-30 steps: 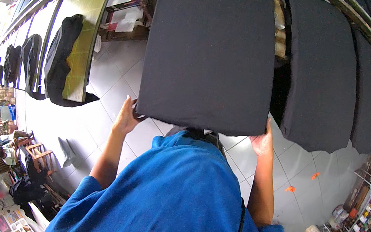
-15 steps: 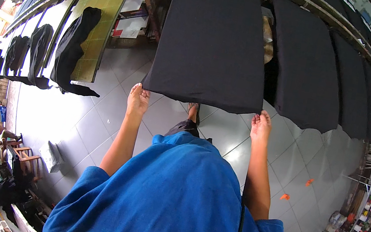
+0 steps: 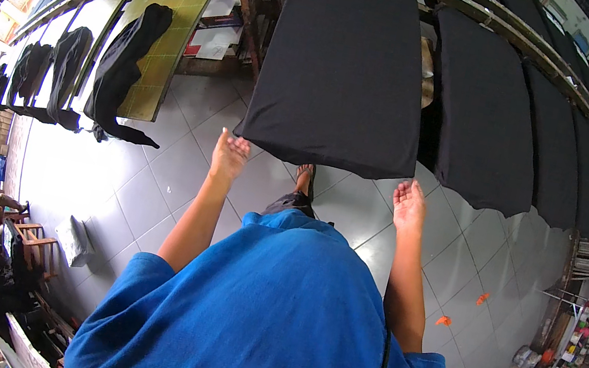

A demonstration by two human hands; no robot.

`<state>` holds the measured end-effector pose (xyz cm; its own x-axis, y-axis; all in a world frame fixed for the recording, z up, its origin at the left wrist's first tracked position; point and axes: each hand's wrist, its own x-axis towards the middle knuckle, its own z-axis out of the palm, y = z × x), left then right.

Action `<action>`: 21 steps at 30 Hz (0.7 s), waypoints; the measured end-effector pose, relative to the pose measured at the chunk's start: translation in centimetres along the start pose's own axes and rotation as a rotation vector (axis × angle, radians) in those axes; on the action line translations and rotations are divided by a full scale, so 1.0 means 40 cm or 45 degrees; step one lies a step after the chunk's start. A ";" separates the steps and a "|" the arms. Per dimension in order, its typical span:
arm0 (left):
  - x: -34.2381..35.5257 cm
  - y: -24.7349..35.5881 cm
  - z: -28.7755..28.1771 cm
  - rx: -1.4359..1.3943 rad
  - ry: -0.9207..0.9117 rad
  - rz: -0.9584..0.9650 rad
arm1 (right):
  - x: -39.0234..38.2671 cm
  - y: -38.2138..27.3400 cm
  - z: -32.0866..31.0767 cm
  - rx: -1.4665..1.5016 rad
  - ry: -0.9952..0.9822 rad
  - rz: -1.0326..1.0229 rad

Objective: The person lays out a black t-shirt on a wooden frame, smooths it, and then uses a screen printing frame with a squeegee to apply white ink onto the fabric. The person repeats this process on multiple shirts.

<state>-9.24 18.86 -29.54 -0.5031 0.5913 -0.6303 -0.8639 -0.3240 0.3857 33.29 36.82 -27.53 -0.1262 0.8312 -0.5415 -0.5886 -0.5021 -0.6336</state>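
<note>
Black cloth point(image 3: 345, 75): spreads flat, upper ctr of frame.
L hand point(image 3: 230, 155): hangs unclenched nr cloth's lower L corner; can't tell if touching.
R hand point(image 3: 410, 204): ditto, lower R corner; well apart from L.
Yellow board point(image 3: 155, 73): upper L, bears bunched fabric point(image 3: 126, 60).

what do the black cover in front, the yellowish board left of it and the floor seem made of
Black cover: matte fabric, perhaps cotton, judging by soft creases and wavy lower edge. Yellowish board: stiff, flat sheet with grid lines; wood or plastic, unclear. Floor: glossy tile, probably ceramic, given joints and reflections.
</note>
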 end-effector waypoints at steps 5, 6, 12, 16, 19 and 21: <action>-0.135 -0.072 0.090 0.076 -0.400 -0.162 | -0.054 0.030 0.058 0.033 -0.251 0.180; -0.148 -0.080 0.107 0.094 -0.413 -0.086 | -0.059 0.036 0.067 -0.027 -0.237 0.153; -0.089 -0.075 0.021 0.151 -0.416 0.084 | -0.068 0.065 0.084 -0.282 -0.158 0.029; -0.088 -0.069 0.024 0.210 -0.362 0.122 | -0.069 0.064 0.074 -0.282 -0.145 0.037; -0.103 -0.057 0.037 0.256 -0.348 0.223 | -0.073 0.061 0.073 -0.280 -0.129 0.031; -0.117 -0.036 0.062 0.321 -0.345 0.327 | -0.075 0.060 0.072 -0.274 -0.119 0.018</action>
<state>-5.59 18.41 -25.49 -0.6472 0.6979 -0.3066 -0.6622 -0.3155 0.6797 29.96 33.81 -25.86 -0.2128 0.8370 -0.5041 -0.4033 -0.5452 -0.7349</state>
